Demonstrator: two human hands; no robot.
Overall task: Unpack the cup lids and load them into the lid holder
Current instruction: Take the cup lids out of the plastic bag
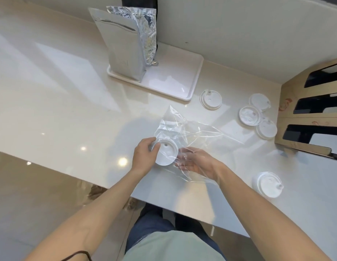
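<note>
Head view: I'm watching the left hand (144,154) gripping a stack of white cup lids (166,154) at the clear plastic bag (184,132) mouth, right hand (196,163) lying slack inside the film. Better pinning the bag while sliding the stack out square, toward the cardboard lid holder (288,121).

6 white lids (166,154), 1 plastic bag (184,132), 1 foil pouch (124,46), 1 tray (182,76), 1 holder (310,119).

No text, brand or number can be read; the reddish printed marks on the cardboard lid holder (288,108) are too blurred to make out.
</note>
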